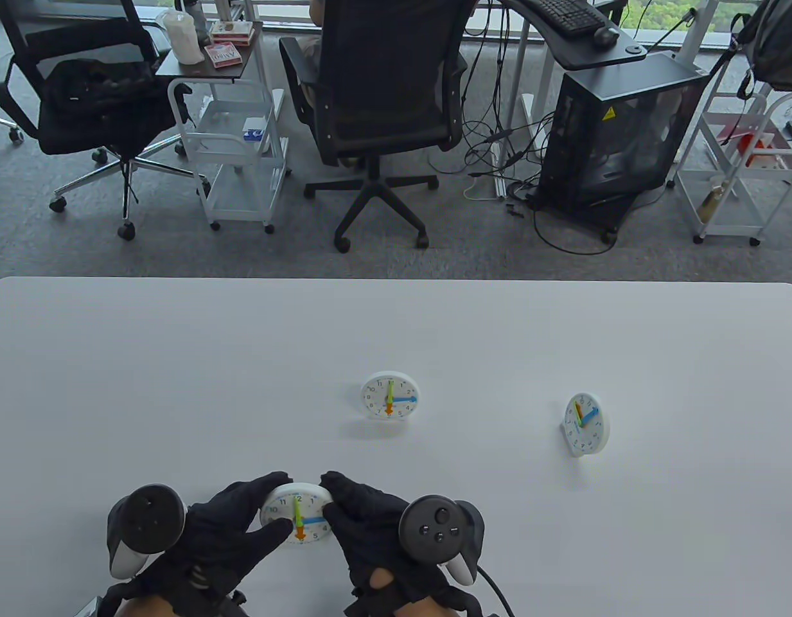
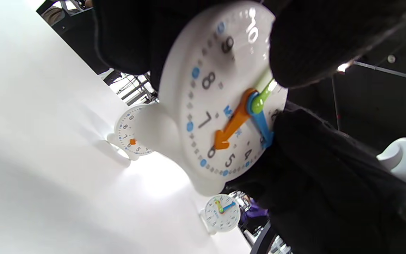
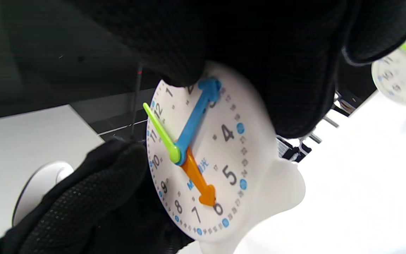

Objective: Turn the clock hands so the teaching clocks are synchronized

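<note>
Near the bench's front edge, the left hand (image 1: 232,520) and right hand (image 1: 363,520) clasp the near clock (image 1: 299,522) by its rim, steadying it for setting; it matches the middle clock (image 1: 390,396), while the right-edge clock (image 1: 587,424) differs

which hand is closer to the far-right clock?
Right. The right hand grips the near clock on its right side, nearer the far-right clock; the left hand holds its left side.

Two upright clocks, middle clock (image 1: 390,396) and right clock (image 1: 587,423), stand well apart on the table (image 1: 177,385).
</note>
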Motion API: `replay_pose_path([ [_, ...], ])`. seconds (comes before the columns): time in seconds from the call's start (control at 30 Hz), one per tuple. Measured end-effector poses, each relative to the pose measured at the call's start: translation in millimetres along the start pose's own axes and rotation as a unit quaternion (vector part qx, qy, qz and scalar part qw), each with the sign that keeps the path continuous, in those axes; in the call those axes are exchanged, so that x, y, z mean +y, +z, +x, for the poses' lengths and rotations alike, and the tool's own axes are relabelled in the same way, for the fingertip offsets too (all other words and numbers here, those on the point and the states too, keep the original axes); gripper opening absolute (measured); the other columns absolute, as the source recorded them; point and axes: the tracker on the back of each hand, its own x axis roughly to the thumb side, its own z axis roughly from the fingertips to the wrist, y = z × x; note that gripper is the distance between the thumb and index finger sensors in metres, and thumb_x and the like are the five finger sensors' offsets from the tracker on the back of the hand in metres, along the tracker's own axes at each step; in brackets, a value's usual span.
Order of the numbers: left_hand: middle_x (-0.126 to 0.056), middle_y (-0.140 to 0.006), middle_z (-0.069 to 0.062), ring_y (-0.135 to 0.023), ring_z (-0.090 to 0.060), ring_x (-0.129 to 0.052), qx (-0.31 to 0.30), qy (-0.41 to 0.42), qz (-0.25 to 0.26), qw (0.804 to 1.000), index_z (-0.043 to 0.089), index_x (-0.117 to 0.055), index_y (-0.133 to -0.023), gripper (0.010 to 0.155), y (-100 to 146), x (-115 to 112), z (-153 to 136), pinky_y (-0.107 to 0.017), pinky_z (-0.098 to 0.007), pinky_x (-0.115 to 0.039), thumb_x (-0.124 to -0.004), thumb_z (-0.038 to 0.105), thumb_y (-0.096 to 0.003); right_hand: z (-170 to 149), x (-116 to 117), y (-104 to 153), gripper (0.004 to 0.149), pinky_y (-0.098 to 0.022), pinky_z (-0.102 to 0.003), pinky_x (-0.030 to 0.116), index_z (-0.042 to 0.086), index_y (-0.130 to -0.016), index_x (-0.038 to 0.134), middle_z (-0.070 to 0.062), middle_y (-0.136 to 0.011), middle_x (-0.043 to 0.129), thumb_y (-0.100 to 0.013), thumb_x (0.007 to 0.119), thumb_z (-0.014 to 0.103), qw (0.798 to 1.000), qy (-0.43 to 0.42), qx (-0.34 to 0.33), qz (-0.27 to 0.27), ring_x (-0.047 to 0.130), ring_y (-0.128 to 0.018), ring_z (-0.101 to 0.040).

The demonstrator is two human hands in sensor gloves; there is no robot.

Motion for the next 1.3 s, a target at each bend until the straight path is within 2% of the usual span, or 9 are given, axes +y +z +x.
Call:
replay_pose_path([
  [0.07,-0.094,-0.092,-0.014,-0.084,-0.049,-0.086,-0.001,-0.018,-0.013,1.0,0.017,-0.073,-0.1,0.061,-1.4,1.8,0.2,-0.061,-0.077,-0.05,-0.086,0.05,-0.0501,2.4,-1.9,-0.5,0.051,-0.05,-0.065,0.072,0.0,-0.09,0.082,-0.015,-0.074,0.094,-0.049,0.081,0.03,0.999,0.026,-0.02,0.001,0.103,-0.052,-0.036],
  [0.13,-0.097,-0.088,-0.013,-0.082,-0.048,-0.089,0.006,-0.023,-0.006,1.0,0.017,-0.078,-0.096,0.054,-1.0,3.0,-0.2,-0.061,-0.076,-0.052,-0.086,0.045,-0.0503,3.2,-2.9,-0.9,0.051,-0.051,-0.065,0.072,0.0,-0.09,0.082,-0.014,-0.075,0.094,-0.049,0.081,0.03,0.999,0.037,-0.033,0.0,0.103,-0.053,-0.036],
  [0.27,-0.1,-0.085,-0.012,-0.078,-0.046,-0.093,0.012,-0.011,-0.003,1.0,0.017,-0.082,-0.093,0.05,-1.2,2.3,-1.3,-0.06,-0.075,-0.055,-0.088,0.042,-0.0495,2.3,-5.0,-1.9,0.052,-0.052,-0.066,0.07,0.001,-0.092,0.079,-0.015,-0.079,0.092,-0.05,0.08,0.031,0.998,0.051,-0.036,0.008,0.102,-0.059,-0.037],
  [0.4,-0.101,-0.084,-0.011,-0.077,-0.045,-0.094,0.035,-0.022,0.031,0.999,0.017,-0.083,-0.091,0.049,-1.4,6.8,-6.6,-0.06,-0.074,-0.058,-0.089,0.041,-0.0488,-1.1,-26.2,-2.4,0.061,-0.054,-0.069,0.065,-0.001,-0.098,0.071,-0.021,-0.089,0.083,-0.05,0.078,0.037,0.993,0.1,-0.032,-0.05,0.094,-0.07,-0.046],
  [0.6,-0.101,-0.084,-0.012,-0.078,-0.046,-0.093,0.106,0.004,0.066,0.992,0.017,-0.083,-0.091,0.048,-9.5,11.2,-33.4,-0.06,-0.074,-0.057,-0.089,0.04,-0.0488,-13.7,-52.1,-1.0,0.063,-0.053,-0.07,0.063,-0.003,-0.098,0.071,-0.024,-0.09,0.081,-0.051,0.077,0.039,0.984,0.12,-0.004,-0.132,0.09,-0.074,-0.05],
  [0.9,-0.098,-0.088,-0.014,-0.08,-0.048,-0.09,0.202,-0.002,0.086,0.976,0.017,-0.081,-0.093,0.048,-50.4,15.1,-73.3,-0.06,-0.073,-0.056,-0.085,0.038,-0.0497,-31.2,-56.7,-6.0,0.064,-0.055,-0.071,0.06,-0.003,-0.099,0.069,-0.024,-0.091,0.079,-0.051,0.076,0.039,0.979,0.127,0.05,-0.149,0.082,-0.079,-0.053],
  [1.1,-0.093,-0.094,-0.015,-0.085,-0.05,-0.085,0.245,0.036,0.084,0.965,0.019,-0.078,-0.096,0.049,-86.5,9.5,-97.5,-0.061,-0.075,-0.052,-0.081,0.035,-0.0505,-39.7,-58.7,-7.4,0.065,-0.055,-0.072,0.058,-0.003,-0.1,0.067,-0.025,-0.092,0.078,-0.052,0.076,0.04,0.978,0.124,0.076,-0.151,0.079,-0.08,-0.055],
  [1.3,-0.091,-0.095,-0.015,-0.087,-0.051,-0.083,0.267,0.018,0.078,0.96,0.02,-0.077,-0.097,0.049,-115.5,4.2,-111.8,-0.061,-0.075,-0.051,-0.079,0.034,-0.0504,-42.7,-63.4,-6.7,0.064,-0.055,-0.072,0.058,-0.003,-0.099,0.068,-0.025,-0.092,0.078,-0.052,0.075,0.04,0.975,0.119,0.084,-0.169,0.079,-0.08,-0.055],
])
